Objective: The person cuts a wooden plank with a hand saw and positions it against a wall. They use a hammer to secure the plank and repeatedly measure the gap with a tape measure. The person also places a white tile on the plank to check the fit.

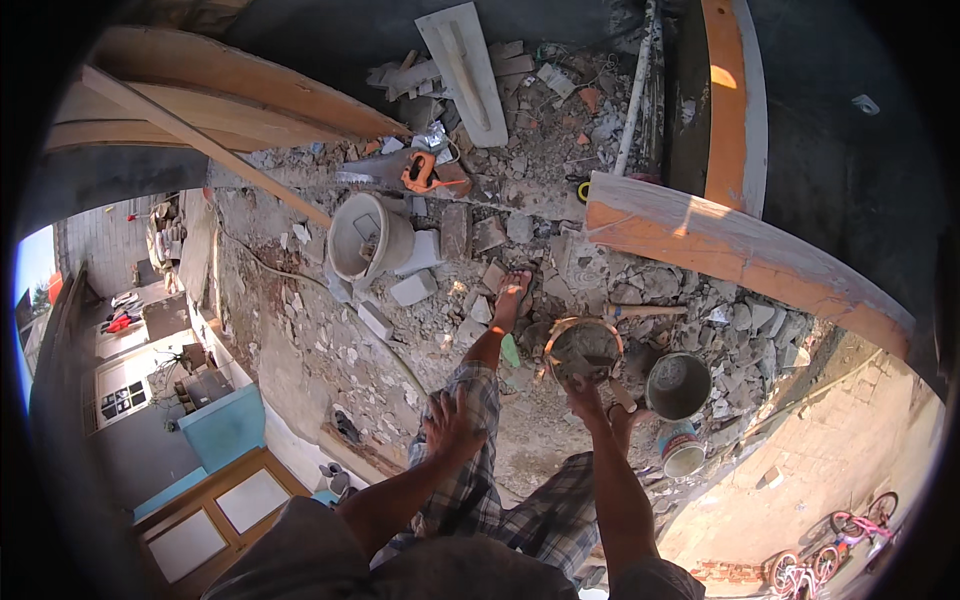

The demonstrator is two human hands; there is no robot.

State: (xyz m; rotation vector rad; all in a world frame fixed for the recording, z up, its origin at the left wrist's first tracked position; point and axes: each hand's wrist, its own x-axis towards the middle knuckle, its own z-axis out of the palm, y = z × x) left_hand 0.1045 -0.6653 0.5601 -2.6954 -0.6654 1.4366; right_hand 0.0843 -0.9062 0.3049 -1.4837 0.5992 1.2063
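Note:
My left hand (452, 425) rests on my left knee over the checked shorts, its fingers spread and nothing in it. At the near rim of a round bucket (550, 345), my right hand (583, 394) has its fingers curled over the edge. Grey mortar (582, 345) lies inside that bucket. A trowel's wooden handle (622, 394) sticks out over the rim just right of my hand; its blade seems to lie in the mortar. Close by on the right stand a dark-mouthed grey bucket (680, 387) and a smaller pail (683, 457).
Broken rubble surrounds my bare foot (516, 285). Ahead are a large pale bucket (365, 240), a handsaw (420, 172) with an orange handle and a plastering float (468, 80). A wooden tool handle (648, 311) lies beyond the mortar. Planks (750, 255) jut in from the right.

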